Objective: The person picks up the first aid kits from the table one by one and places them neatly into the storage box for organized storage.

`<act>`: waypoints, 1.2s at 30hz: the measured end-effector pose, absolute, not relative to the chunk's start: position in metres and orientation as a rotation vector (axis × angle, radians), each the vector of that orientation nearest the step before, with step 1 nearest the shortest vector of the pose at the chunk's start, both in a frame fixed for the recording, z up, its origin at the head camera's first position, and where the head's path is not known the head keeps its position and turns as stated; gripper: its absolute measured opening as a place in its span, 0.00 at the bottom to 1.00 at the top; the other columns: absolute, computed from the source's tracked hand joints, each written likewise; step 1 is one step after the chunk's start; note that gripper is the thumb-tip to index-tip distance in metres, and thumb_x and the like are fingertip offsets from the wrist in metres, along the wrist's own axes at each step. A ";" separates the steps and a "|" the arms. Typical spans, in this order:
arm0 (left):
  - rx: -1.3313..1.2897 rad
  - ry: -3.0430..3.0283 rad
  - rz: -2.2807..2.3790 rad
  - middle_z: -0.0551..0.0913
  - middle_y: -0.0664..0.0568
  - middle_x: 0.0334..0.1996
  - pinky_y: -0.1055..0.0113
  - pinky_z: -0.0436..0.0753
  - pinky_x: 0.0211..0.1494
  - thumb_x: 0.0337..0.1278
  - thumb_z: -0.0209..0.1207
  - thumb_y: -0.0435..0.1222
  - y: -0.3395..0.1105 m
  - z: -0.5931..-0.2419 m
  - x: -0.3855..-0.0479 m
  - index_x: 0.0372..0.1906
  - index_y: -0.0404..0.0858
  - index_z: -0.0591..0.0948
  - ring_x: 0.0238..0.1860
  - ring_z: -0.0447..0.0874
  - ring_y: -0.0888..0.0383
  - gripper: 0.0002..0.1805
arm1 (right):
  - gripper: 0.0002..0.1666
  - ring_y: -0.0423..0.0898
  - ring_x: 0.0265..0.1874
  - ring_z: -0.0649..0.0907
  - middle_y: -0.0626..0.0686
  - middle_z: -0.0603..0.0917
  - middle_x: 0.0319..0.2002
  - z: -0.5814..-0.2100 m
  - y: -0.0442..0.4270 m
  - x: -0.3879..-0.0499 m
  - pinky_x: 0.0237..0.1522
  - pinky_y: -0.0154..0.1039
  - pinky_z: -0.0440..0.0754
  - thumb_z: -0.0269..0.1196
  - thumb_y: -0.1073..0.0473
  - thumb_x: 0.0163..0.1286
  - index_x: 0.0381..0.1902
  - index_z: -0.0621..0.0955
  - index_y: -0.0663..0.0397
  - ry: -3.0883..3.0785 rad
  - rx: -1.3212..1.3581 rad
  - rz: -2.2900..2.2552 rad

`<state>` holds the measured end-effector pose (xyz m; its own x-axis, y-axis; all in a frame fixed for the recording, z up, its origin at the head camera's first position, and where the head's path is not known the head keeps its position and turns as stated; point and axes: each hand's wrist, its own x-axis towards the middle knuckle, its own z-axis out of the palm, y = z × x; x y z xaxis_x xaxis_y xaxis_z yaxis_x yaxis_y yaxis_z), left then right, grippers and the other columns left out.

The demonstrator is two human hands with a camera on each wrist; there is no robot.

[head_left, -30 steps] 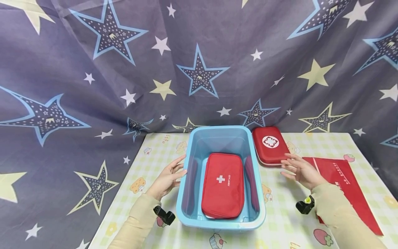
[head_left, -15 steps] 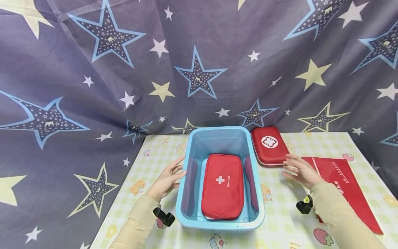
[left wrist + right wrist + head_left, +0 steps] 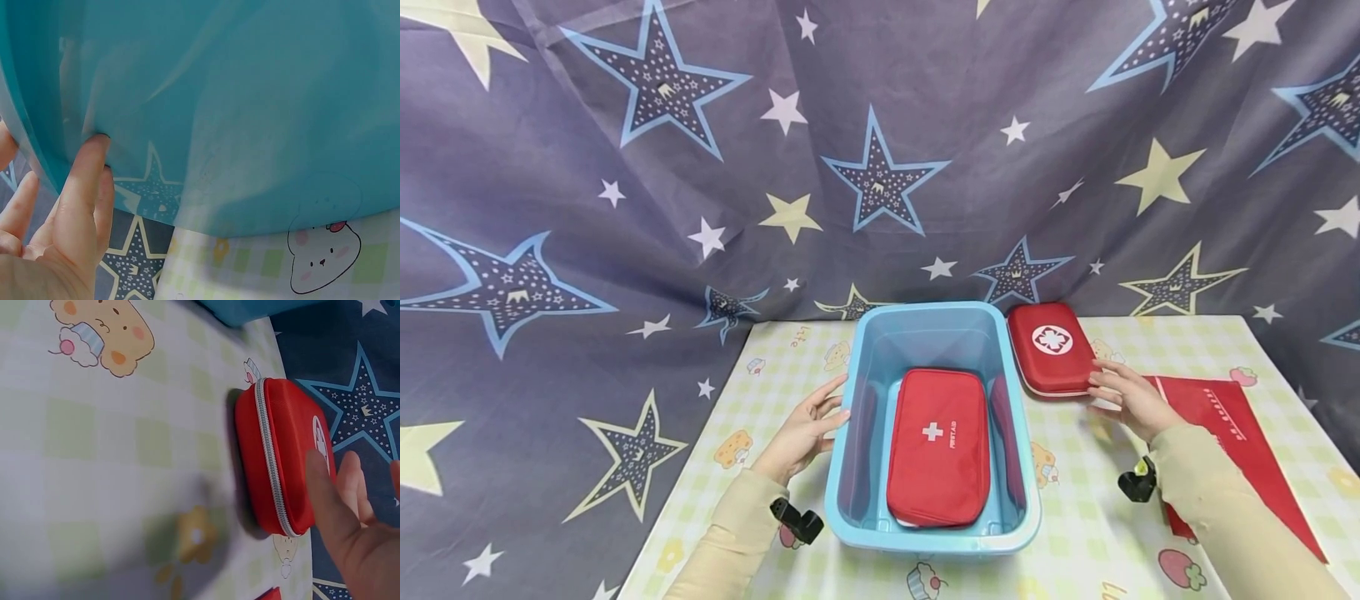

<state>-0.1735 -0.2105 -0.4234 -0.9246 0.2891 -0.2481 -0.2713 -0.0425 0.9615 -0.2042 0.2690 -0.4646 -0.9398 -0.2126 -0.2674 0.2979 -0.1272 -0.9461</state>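
1. Blue bin (image 3: 932, 543) stands centrally, red pouch (image 3: 937, 475) inside.
2. Red case (image 3: 1052, 371) lies just right of its far half.
3. Left hand (image 3: 801, 432), fingers extended, touches the bin's left side.
4. Right hand (image 3: 1135, 403), fingers loosely parted, nears the case's near right corner; contact unclear.

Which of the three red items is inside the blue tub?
The FIRST AID pouch; the round-emblem case and the flat red item both lie outside, on the tablecloth.

Both sleeves (image 3: 1228, 508) are long and pale beige, the wrist cameras (image 3: 799, 523) black (a yellow-green patch (image 3: 1142, 467) on the right one).
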 end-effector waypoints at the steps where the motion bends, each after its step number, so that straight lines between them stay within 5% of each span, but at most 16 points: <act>1: 0.017 1.860 2.026 0.74 0.53 0.53 0.62 0.84 0.42 0.64 0.55 0.30 -0.210 -0.423 -0.173 0.74 0.45 0.56 0.43 0.81 0.62 0.36 | 0.09 0.31 0.40 0.79 0.33 0.77 0.38 -0.464 0.269 -0.205 0.44 0.32 0.81 0.52 0.54 0.73 0.47 0.68 0.30 1.820 0.091 -2.127; 9: 0.025 1.848 2.043 0.74 0.56 0.51 0.63 0.84 0.40 0.64 0.53 0.29 -0.209 -0.421 -0.172 0.74 0.45 0.55 0.42 0.80 0.62 0.35 | 0.09 0.31 0.39 0.78 0.31 0.76 0.37 -0.459 0.274 -0.210 0.42 0.30 0.81 0.52 0.53 0.73 0.44 0.70 0.26 1.889 0.087 -2.083; 13: 0.022 1.859 2.031 0.74 0.55 0.52 0.63 0.84 0.41 0.64 0.54 0.30 -0.209 -0.420 -0.172 0.74 0.45 0.56 0.42 0.80 0.62 0.36 | 0.10 0.37 0.48 0.76 0.32 0.74 0.41 -0.458 0.276 -0.212 0.44 0.30 0.80 0.53 0.49 0.73 0.48 0.67 0.25 1.997 0.113 -1.982; 16: 0.025 1.871 2.021 0.74 0.52 0.54 0.63 0.84 0.42 0.64 0.55 0.31 -0.209 -0.420 -0.173 0.74 0.46 0.56 0.43 0.80 0.62 0.36 | 0.15 0.53 0.61 0.69 0.43 0.71 0.53 -0.458 0.275 -0.213 0.47 0.31 0.79 0.53 0.46 0.72 0.54 0.66 0.28 2.051 0.150 -1.928; 20: 0.025 1.876 2.014 0.73 0.50 0.56 0.62 0.84 0.42 0.64 0.55 0.31 -0.209 -0.421 -0.172 0.74 0.46 0.56 0.43 0.80 0.62 0.36 | 0.33 0.65 0.69 0.55 0.65 0.56 0.68 -0.460 0.275 -0.214 0.59 0.42 0.75 0.52 0.46 0.72 0.70 0.58 0.47 2.102 0.188 -1.863; 26: 0.020 1.869 2.021 0.73 0.51 0.55 0.62 0.84 0.42 0.64 0.54 0.30 -0.209 -0.420 -0.172 0.74 0.46 0.55 0.43 0.80 0.62 0.36 | 0.43 0.69 0.68 0.56 0.73 0.50 0.69 -0.465 0.274 -0.217 0.65 0.61 0.64 0.50 0.49 0.73 0.73 0.45 0.64 2.252 0.178 -1.646; 36: 0.023 1.859 2.027 0.73 0.54 0.53 0.63 0.84 0.41 0.65 0.53 0.29 -0.210 -0.422 -0.173 0.74 0.45 0.54 0.42 0.81 0.61 0.36 | 0.43 0.60 0.51 0.72 0.75 0.63 0.59 -0.469 0.270 -0.222 0.53 0.54 0.76 0.52 0.50 0.71 0.72 0.49 0.68 2.414 0.162 -1.436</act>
<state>-0.1728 -0.2097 -0.4215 -0.9243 0.2919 -0.2458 -0.2702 -0.0457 0.9617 -0.2224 0.2699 -0.4690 -0.9401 -0.0684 -0.3340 0.2609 0.4862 -0.8340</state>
